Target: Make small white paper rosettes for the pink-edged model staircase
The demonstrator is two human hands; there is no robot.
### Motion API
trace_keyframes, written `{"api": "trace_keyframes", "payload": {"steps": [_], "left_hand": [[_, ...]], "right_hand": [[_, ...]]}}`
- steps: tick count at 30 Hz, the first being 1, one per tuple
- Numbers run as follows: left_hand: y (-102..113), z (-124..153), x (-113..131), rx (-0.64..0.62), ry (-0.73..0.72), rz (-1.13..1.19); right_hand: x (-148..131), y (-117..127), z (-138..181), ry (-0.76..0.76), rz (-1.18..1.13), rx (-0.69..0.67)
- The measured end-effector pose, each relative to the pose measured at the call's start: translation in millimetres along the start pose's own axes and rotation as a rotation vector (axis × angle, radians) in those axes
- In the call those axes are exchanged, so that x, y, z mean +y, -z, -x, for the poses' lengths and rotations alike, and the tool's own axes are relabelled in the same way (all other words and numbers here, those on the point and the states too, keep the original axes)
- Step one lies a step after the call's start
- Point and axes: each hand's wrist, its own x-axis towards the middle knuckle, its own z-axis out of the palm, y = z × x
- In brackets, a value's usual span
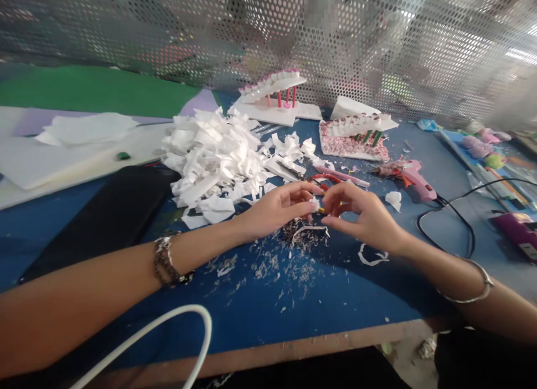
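Observation:
Over the middle of the blue table, my left hand (280,211) pinches a small crumpled white scrap (315,204), apparently paper, between thumb and fingers. My right hand (361,212) is just to its right, fingers curved and thumb apart from them, with nothing visible in its grasp. Beneath the hands lies a small heap of dark and white shreds (302,234). Just behind them are red-handled pliers or cutters (326,178), partly hidden by my fingers. A large pile of torn white paper (218,154) rises behind my left hand.
Two small stair models, one with red posts (272,87) and one on a pink-speckled base (352,143), stand at the back. A pink glue gun (413,179) with a black cord lies right. At left is a black flat item (104,215). A white cable (159,327) loops in front.

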Motion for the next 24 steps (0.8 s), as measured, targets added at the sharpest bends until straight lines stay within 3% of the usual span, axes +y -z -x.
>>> {"api": "trace_keyframes", "payload": {"steps": [6,12,15,17,20,24], "left_hand": [[-1,-1,2,0.095,0.082,0.185],[-2,-1,4,0.066,0.087,0.22],[-1,0,4,0.025,0.055,0.138],[-4,2,6,0.006,0.049,0.054],[-11,5,12,-0.001,0.072,0.003],[-19,10,16,0.019,0.023,-0.075]], "right_hand": [[24,15,-6,-0.016,0.621,-0.006],[28,12,-11,-0.044,0.574,0.006],[18,12,-10,-0.118,0.284,0.016],[12,10,-8,-0.185,-0.145,0.001],[5,1,-5,-0.274,-0.751,-0.128],[3,-11,-3,-0.39,-1.027,-0.27]]}}
